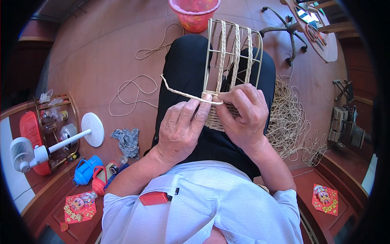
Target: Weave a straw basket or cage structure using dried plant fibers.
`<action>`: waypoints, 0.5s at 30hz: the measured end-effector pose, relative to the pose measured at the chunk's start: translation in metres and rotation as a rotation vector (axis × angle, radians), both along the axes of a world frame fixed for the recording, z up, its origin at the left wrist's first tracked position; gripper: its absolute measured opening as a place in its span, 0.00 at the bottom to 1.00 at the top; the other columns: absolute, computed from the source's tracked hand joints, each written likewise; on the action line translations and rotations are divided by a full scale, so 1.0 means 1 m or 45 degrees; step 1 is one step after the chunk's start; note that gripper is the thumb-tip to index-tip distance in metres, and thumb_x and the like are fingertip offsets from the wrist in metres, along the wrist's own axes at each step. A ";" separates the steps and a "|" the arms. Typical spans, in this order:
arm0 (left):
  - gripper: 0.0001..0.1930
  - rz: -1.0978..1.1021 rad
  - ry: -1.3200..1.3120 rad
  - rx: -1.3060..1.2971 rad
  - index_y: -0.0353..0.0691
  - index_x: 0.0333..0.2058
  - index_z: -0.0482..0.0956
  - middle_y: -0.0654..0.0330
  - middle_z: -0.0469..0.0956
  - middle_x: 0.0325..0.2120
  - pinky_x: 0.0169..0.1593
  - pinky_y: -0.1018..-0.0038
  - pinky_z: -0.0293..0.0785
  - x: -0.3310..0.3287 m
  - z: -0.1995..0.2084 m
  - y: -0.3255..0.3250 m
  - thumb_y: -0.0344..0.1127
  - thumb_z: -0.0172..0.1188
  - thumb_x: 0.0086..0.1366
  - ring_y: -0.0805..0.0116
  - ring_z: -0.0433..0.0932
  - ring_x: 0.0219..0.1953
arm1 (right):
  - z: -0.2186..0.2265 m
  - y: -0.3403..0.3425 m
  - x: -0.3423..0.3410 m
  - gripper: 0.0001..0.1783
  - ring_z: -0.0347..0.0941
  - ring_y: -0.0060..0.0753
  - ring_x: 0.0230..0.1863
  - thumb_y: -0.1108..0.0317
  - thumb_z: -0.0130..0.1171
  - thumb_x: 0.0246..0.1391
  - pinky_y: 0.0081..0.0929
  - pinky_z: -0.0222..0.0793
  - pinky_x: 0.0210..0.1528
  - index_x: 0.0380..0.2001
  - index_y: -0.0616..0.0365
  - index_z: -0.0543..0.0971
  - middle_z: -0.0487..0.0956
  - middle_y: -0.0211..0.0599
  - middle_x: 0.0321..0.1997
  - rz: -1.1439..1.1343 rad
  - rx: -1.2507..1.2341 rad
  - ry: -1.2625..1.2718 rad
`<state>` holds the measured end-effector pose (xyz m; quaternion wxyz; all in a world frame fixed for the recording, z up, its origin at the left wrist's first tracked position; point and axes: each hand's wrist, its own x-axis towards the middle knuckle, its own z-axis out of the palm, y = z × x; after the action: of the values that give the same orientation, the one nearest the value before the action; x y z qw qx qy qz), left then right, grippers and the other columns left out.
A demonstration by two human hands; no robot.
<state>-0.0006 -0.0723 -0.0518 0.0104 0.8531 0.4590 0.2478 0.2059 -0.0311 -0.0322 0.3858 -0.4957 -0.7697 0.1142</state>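
Note:
A half-woven basket on a thin metal frame rests across my lap, between my knees. Several twisted strands run along its open side, and the tightly woven part lies by my hands. My left hand pinches a pale twisted cord at the frame's near corner. The cord's loose end sticks out to the left over my thigh. My right hand is closed at the same corner, thumb and forefinger on the cord's other end. The fingers partly hide the spot where cord and frame meet.
A large heap of loose cord lies on the floor at my right, with loops of cord at my left. A red bucket stands ahead. A white fan, flasks and a cloth are at left; a wheeled chair base is far right.

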 end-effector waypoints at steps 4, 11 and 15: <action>0.32 0.021 0.047 -0.047 0.36 0.70 0.79 0.53 0.79 0.50 0.55 0.62 0.82 0.002 0.008 0.000 0.24 0.66 0.65 0.56 0.81 0.50 | -0.001 0.000 0.001 0.09 0.76 0.36 0.32 0.73 0.75 0.48 0.37 0.65 0.37 0.32 0.52 0.84 0.78 0.30 0.32 0.019 0.026 0.008; 0.30 -0.001 0.149 -0.059 0.33 0.70 0.77 0.52 0.77 0.47 0.56 0.62 0.82 0.003 0.015 0.003 0.28 0.64 0.69 0.57 0.80 0.50 | 0.000 -0.002 0.004 0.09 0.77 0.33 0.31 0.73 0.76 0.48 0.35 0.64 0.37 0.33 0.50 0.85 0.80 0.27 0.32 0.053 0.055 0.005; 0.30 0.003 0.160 -0.073 0.33 0.70 0.77 0.52 0.77 0.47 0.55 0.63 0.82 0.005 0.018 0.004 0.28 0.64 0.69 0.57 0.81 0.49 | 0.001 -0.002 0.005 0.10 0.77 0.32 0.31 0.72 0.77 0.49 0.35 0.64 0.37 0.34 0.50 0.86 0.81 0.26 0.32 0.060 0.059 -0.006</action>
<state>0.0046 -0.0686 -0.0339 0.0057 0.8658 0.4666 0.1807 0.2111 -0.0330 -0.0309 0.3926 -0.4686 -0.7845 0.1045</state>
